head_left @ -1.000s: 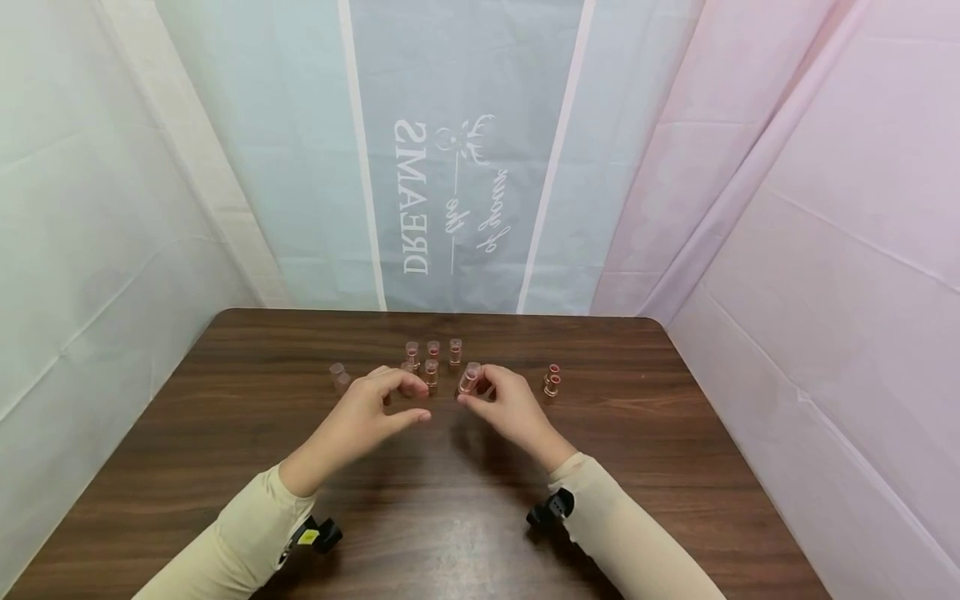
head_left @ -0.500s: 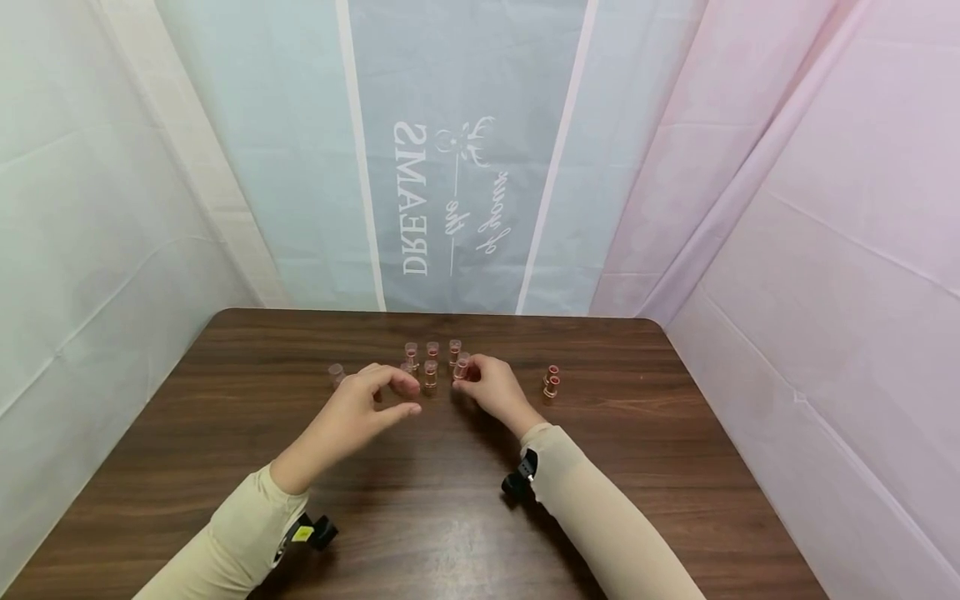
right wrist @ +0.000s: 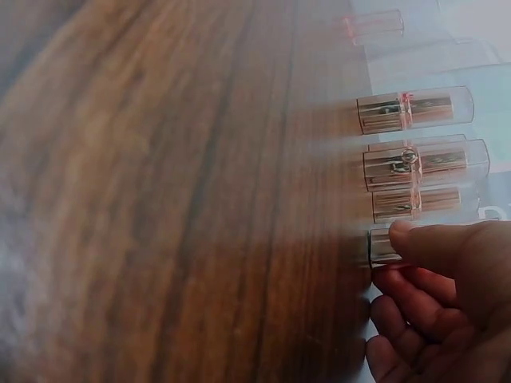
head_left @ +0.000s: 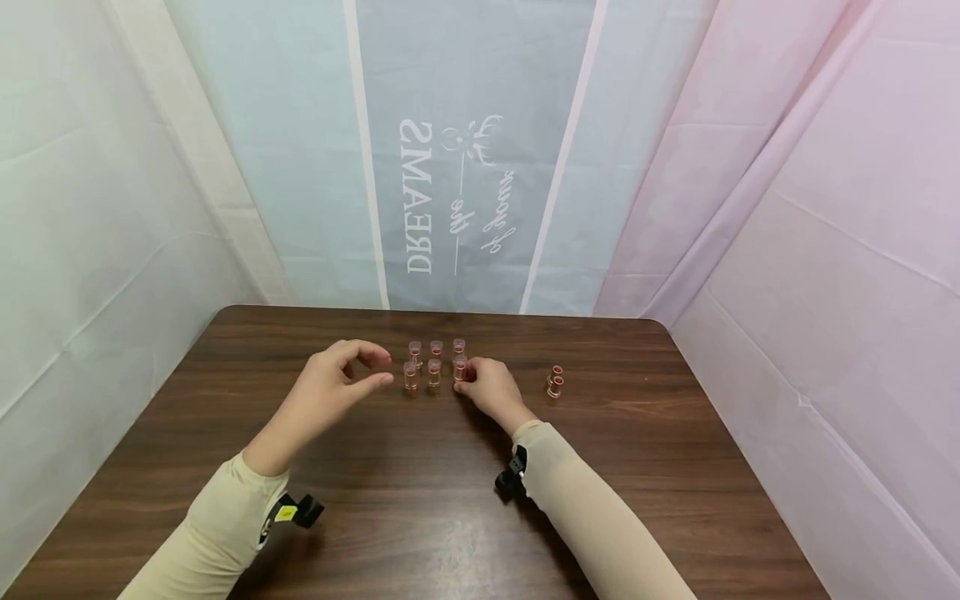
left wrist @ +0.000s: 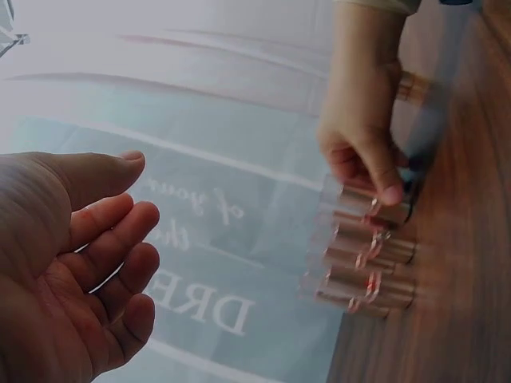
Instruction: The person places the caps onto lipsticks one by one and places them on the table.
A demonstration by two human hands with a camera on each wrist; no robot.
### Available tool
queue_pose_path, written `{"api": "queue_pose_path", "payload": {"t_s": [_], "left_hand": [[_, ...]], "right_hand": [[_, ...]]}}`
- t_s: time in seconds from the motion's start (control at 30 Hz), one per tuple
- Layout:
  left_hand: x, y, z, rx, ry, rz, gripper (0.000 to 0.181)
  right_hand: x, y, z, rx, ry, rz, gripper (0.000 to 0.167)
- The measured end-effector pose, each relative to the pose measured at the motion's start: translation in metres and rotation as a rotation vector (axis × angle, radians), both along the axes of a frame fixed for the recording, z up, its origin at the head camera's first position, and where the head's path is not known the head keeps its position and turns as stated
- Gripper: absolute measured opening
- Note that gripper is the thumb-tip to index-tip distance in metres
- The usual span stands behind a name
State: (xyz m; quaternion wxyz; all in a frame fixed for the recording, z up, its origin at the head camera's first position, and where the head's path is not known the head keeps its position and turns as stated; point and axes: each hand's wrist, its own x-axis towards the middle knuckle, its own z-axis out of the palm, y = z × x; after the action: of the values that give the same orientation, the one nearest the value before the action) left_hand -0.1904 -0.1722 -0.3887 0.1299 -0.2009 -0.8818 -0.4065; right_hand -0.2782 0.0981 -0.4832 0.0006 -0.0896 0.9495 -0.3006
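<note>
Clear-capped rose-gold lipstick tubes stand upright on the dark wooden table in two short rows. My right hand (head_left: 495, 390) pinches the front-right lipstick tube (head_left: 460, 369) between thumb and fingers. In the right wrist view that same tube (right wrist: 383, 248) is partly hidden by the thumb; its base looks to be at the tabletop. My left hand (head_left: 318, 396) holds nothing and hovers left of the rows, thumb and fingers apart. Nearest to it are the front-left lipstick tube (head_left: 410, 377) and the front-middle one (head_left: 434, 373). In the left wrist view, the left hand (left wrist: 72, 271) has loosely bent fingers.
Two tubes without clear caps (head_left: 555, 387) stand close together on the table's right side. A clear cap (right wrist: 377, 27) shows beyond the row in the right wrist view. Fabric curtains (head_left: 480, 208) surround the wooden table (head_left: 420, 517) at the back and sides.
My right hand has carried its lipstick tube left and away from me, bringing it to the front row's right end. The left hand has drawn back leftward, uncovering the front-left tube.
</note>
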Motion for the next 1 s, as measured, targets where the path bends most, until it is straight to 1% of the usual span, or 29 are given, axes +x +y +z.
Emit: {"api": "queue_pose_path", "payload": {"t_s": [0.07, 0.27, 0.33, 0.43, 0.53, 0.63, 0.73, 0.87, 1.0], "left_hand": [[-0.001, -0.005, 0.002, 0.005, -0.004, 0.017, 0.023], [-0.002, -0.02, 0.008, 0.064, -0.072, 0.043, 0.028], [-0.004, -0.024, 0.01, 0.071, -0.081, 0.058, 0.029], [-0.006, -0.03, 0.009, 0.052, -0.077, 0.092, 0.03], [-0.01, -0.035, 0.006, 0.027, -0.073, 0.118, 0.029], [-0.014, -0.039, 0.002, 0.014, -0.065, 0.134, 0.028], [-0.018, -0.042, -0.001, 0.015, -0.059, 0.141, 0.028], [-0.022, -0.043, -0.006, 0.041, -0.081, 0.128, 0.029], [-0.024, -0.042, -0.01, 0.048, -0.12, 0.114, 0.033]], "right_hand": [[-0.001, -0.001, -0.001, 0.009, 0.0, -0.003, 0.019], [-0.001, -0.002, -0.002, 0.027, 0.003, -0.009, 0.021], [0.0, -0.002, -0.002, 0.031, 0.006, -0.009, 0.023], [0.003, -0.001, -0.001, 0.017, 0.005, -0.016, 0.028], [0.008, 0.0, 0.003, -0.01, 0.014, -0.033, 0.033], [0.017, 0.003, 0.012, -0.038, 0.039, -0.04, 0.036], [0.029, 0.008, 0.022, -0.045, 0.079, -0.029, 0.037], [0.048, 0.019, 0.032, -0.018, 0.12, -0.03, 0.038], [0.068, 0.033, 0.035, -0.009, 0.132, -0.034, 0.039]]}}
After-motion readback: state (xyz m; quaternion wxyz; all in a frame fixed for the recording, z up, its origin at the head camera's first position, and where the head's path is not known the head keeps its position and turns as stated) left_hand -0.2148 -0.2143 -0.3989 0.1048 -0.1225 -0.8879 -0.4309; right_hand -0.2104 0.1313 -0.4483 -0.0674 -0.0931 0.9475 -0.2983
